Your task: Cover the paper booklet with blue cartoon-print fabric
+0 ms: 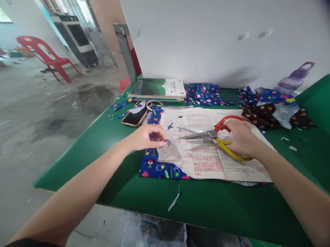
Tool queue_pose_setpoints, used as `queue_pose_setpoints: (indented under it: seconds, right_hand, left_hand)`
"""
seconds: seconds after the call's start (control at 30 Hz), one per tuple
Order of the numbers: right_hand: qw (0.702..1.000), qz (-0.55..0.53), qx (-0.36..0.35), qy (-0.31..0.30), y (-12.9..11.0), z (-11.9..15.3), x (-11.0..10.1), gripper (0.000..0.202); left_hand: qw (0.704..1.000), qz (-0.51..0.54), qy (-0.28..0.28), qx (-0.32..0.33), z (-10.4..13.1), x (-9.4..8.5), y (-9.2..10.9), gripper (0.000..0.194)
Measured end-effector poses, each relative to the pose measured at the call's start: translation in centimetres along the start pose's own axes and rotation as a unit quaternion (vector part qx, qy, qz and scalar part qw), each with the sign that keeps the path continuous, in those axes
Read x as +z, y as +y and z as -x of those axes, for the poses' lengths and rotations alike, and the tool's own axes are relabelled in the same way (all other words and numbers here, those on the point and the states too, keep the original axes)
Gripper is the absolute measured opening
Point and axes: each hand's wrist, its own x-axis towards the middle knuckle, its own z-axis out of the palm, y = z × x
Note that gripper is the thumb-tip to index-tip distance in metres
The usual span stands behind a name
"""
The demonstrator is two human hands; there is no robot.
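Note:
An open book [202, 154] with red-marked pages lies on the green table, its left cover wrapped in blue patterned fabric [164, 170]. Over the left page, my left hand [147, 136] pinches a small blue scrap [168, 142] between thumb and fingertips. My right hand [241, 136] grips scissors [215, 133] with one red and one yellow handle; their blades look closed and point left across the pages. Small dark blue snippets [170, 126] lie on the paper above my left fingertips. A thin strip [174, 202] hangs down from the fabric's lower edge.
Behind the book are stacked books [157, 89], a phone [135, 114] and blue fabric pieces [203, 94]. At the right sit brown fabric [260, 115] and a purple bottle [292, 80] against the white panel. A red chair [46, 56] stands on the floor.

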Motion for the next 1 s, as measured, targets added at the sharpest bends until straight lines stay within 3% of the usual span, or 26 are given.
queue_pose_setpoints:
  seconds: [0.3,0.53,0.73,1.0]
  right_hand:
    - [0.994,-0.004,-0.104,-0.041,-3.5,-1.9,-0.6,0.037]
    - [0.991,-0.028,-0.122,-0.049,-3.8,-4.0,-1.4,0.031]
    - [0.988,-0.059,-0.135,-0.054,-5.5,-5.6,-0.8,0.026]
    - [0.987,-0.051,-0.140,-0.053,-7.3,-5.3,0.1,0.032]
  left_hand:
    - [1.000,0.029,-0.003,-0.003,0.3,-0.5,-0.3,0.011]
    - [1.000,0.006,0.003,0.020,0.3,-1.0,0.0,0.010]
    - [0.999,0.009,0.010,0.046,0.3,-1.3,0.0,0.010]
    - [0.998,0.012,0.036,0.050,0.3,-1.8,-0.6,0.008]
